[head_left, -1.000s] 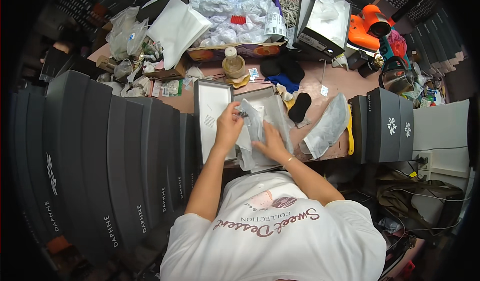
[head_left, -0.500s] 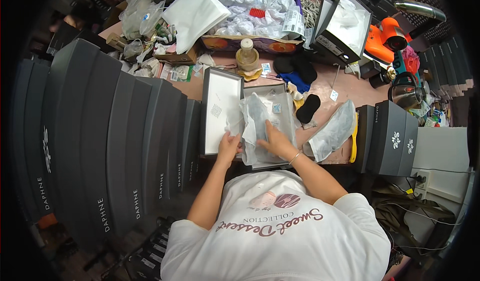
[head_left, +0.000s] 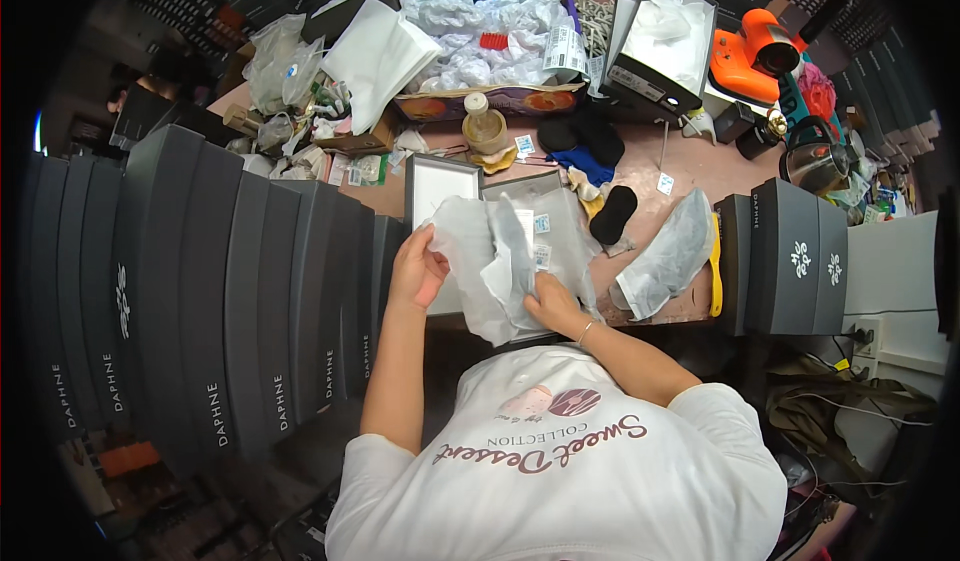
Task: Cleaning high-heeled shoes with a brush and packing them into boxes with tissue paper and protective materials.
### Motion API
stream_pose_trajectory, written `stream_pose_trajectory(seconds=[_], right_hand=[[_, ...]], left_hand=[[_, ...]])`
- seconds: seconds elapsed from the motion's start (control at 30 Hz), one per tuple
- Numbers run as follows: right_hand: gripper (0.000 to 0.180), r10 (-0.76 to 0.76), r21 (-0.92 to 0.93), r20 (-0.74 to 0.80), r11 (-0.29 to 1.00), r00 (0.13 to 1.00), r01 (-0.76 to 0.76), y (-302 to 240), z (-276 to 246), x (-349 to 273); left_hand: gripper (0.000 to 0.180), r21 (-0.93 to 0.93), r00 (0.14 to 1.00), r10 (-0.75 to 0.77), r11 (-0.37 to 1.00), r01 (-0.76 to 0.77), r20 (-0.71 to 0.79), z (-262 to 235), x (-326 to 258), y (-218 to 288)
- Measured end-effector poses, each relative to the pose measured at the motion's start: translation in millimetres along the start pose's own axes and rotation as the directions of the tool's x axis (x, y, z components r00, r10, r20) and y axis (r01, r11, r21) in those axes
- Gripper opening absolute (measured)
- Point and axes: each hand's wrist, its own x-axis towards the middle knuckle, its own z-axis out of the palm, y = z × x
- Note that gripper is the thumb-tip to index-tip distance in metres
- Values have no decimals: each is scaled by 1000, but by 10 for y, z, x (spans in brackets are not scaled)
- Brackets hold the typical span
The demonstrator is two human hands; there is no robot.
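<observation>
My left hand [head_left: 418,269] pinches the upper left edge of a translucent white wrapping sheet [head_left: 462,251] and holds it raised. Closed on the lower right side of a long grey bundle [head_left: 514,251] in that sheet is my right hand [head_left: 557,304]; what is inside does not show clearly. Both are above an open grey box [head_left: 520,183] with white paper and small labels in it. Its white-lined lid [head_left: 432,176] lies to the left, partly covered by the sheet. A second bundle [head_left: 665,253], dark inside clear wrapping, rests on the table to the right.
Tall rows of dark grey boxes [head_left: 265,301] flank the left side; more boxes [head_left: 790,256] stand at right. Behind are a bottle in a jar [head_left: 484,126], black pads [head_left: 613,215], a carton of crumpled paper [head_left: 490,106] and an orange tool [head_left: 745,66]. A yellow-handled tool [head_left: 716,266] lies right.
My left hand has moved up and left, lifting the sheet's edge away from the bundle. My right hand has gone from spread on the bundle to gripping its lower side.
</observation>
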Motion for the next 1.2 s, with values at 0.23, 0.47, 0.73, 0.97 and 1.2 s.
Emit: stream_pose_trajectory(seconds=[0.23,0.47,0.73,0.97,1.2], right_hand=[[32,-312,-126,-47,944,949,305,772,499,85],[40,98,-128,-488,975,867,-182,233,-968,-899],[34,-18,-585,-408,773,913,-246,460,-1231,-751],[17,83,-172,-662,950,745,-259,429,-2133,-1037],[15,-56,31,-665,994,745,103,-85,-2974,-913]], left_hand=[[23,270,948,171,931,-244,269,466,105,-649],[65,718,759,43,-364,-593,649,30,-1,-1392],[103,527,855,-483,-685,-504,191,614,593,-1590],[95,573,849,-429,-629,-526,309,361,391,-1514],[55,696,869,-258,706,-129,423,979,365,-1278]])
